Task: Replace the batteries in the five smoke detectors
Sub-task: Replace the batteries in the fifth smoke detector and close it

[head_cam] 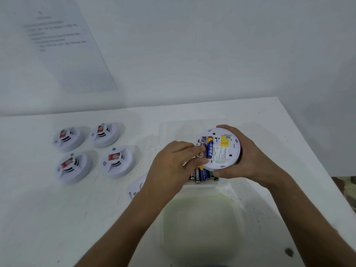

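Head view, the only one. A smoke detector (219, 149) is held back-up over the white table (269, 132), gripped round its far and right rim by the right hand (248, 160), thumb curled under the near edge. Its battery bay is open; one blue battery (209, 150) is seated in the right-hand slot, gold end away from the person. The left slot looks unfilled, contacts showing. The left hand (173, 162) is laid over the bay's left side with fingers curled; whether a cell is pinched there cannot be told, the fingertips being blurred.

Loose batteries (200, 175) lie in a clear tray (202, 183) just below the detector, partly hidden by both hands. Four other detectors (92, 151) sit face-up in a square, well apart to the left. A white cover plate (134, 187) lies beside the left wrist.

Step judged: second cell being fitted. It is best done with polarity checked against the slot marking, likely opposite to its neighbour; the spring end pressed first, then the cell rolled flat. The detector should be kept level and firmly braced, so the seated cell is not jolted loose.
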Action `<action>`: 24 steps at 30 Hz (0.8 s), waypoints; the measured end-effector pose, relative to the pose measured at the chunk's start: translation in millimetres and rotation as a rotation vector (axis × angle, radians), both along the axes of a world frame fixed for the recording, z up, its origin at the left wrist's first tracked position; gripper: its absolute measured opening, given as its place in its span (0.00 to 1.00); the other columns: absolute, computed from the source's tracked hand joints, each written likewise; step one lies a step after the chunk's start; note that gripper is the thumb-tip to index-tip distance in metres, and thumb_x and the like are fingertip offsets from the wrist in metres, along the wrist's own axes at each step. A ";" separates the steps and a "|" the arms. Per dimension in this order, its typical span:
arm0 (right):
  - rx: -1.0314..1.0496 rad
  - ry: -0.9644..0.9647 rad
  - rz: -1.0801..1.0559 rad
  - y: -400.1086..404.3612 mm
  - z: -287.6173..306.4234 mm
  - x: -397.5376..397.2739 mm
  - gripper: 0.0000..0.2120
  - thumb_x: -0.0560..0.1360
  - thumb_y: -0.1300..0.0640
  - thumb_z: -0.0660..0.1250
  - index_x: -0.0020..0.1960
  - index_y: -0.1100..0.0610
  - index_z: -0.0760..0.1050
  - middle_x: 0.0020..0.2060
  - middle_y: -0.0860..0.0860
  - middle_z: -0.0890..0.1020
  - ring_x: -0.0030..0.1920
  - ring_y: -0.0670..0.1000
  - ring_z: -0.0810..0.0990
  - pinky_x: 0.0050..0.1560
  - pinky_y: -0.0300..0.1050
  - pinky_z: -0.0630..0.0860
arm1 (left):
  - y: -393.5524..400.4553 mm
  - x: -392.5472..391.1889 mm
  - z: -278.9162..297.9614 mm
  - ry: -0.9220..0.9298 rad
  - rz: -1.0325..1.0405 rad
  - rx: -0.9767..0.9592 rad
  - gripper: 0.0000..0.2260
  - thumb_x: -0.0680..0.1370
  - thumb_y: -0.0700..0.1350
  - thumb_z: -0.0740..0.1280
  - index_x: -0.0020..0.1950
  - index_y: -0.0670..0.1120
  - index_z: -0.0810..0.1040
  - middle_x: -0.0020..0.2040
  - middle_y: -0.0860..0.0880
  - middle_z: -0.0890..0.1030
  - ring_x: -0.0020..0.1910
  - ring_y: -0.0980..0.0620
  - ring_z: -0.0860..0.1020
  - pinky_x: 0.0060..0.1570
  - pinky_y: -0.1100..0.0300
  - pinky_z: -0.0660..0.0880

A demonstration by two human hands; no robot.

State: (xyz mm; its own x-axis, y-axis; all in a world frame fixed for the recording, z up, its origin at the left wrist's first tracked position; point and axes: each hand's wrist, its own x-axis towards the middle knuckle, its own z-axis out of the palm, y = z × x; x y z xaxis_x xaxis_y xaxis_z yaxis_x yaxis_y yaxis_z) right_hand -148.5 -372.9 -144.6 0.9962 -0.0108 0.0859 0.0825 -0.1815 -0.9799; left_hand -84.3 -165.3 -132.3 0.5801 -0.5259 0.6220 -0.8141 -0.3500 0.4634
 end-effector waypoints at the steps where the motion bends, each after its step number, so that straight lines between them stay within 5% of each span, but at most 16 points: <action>1: 0.010 -0.003 0.008 3.0 0.7 0.2 0.45 0.57 0.66 0.81 0.71 0.54 0.67 0.60 0.47 0.80 0.62 0.50 0.79 0.55 0.43 0.80 | 4.0 -2.0 -0.7 0.003 -0.011 -0.004 0.12 0.74 0.48 0.69 0.50 0.42 0.85 0.44 0.47 0.84 0.41 0.51 0.79 0.40 0.57 0.75; 4: 0.028 -0.007 0.025 12.0 2.2 0.8 0.44 0.57 0.67 0.81 0.70 0.53 0.68 0.60 0.47 0.80 0.62 0.49 0.79 0.53 0.41 0.79 | 14.8 -7.0 -1.9 0.051 -0.014 -0.006 0.11 0.76 0.47 0.68 0.52 0.43 0.85 0.47 0.48 0.83 0.44 0.54 0.78 0.43 0.60 0.75; 8: 0.024 0.000 0.082 24.1 4.8 3.6 0.45 0.58 0.67 0.81 0.71 0.54 0.68 0.62 0.49 0.79 0.63 0.52 0.78 0.56 0.45 0.80 | 27.7 -12.2 9.3 0.361 0.061 -0.066 0.11 0.73 0.47 0.73 0.56 0.50 0.83 0.52 0.54 0.78 0.45 0.60 0.78 0.42 0.70 0.73; 13: 0.022 0.000 0.145 37.6 7.6 8.5 0.44 0.58 0.66 0.81 0.71 0.54 0.67 0.62 0.49 0.79 0.64 0.53 0.78 0.58 0.47 0.80 | 45.0 -11.8 29.6 0.907 0.149 -0.084 0.41 0.67 0.52 0.77 0.74 0.61 0.59 0.51 0.57 0.82 0.43 0.61 0.83 0.42 0.66 0.80; 16: 0.022 0.003 0.196 47.9 8.2 11.8 0.44 0.58 0.67 0.80 0.71 0.54 0.68 0.62 0.49 0.79 0.64 0.53 0.78 0.57 0.45 0.79 | 56.7 -11.9 32.9 0.971 0.144 -0.099 0.44 0.66 0.49 0.78 0.76 0.59 0.57 0.47 0.50 0.85 0.42 0.55 0.84 0.45 0.55 0.82; 24: -0.003 -0.011 0.288 69.8 7.5 21.8 0.45 0.58 0.68 0.81 0.70 0.51 0.68 0.61 0.46 0.79 0.63 0.50 0.78 0.56 0.42 0.79 | 77.8 -13.4 23.0 1.014 0.212 -0.188 0.36 0.68 0.45 0.78 0.71 0.58 0.64 0.45 0.43 0.83 0.38 0.52 0.82 0.35 0.66 0.76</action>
State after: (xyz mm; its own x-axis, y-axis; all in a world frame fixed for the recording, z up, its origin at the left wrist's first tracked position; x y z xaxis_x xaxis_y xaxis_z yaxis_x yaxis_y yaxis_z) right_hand -126.7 -303.0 -137.1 0.9571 0.2733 0.0963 0.1419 -0.1522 -0.9781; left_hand -97.7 -87.5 -109.3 0.9434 -0.2985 -0.1448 0.0545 -0.2912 0.9551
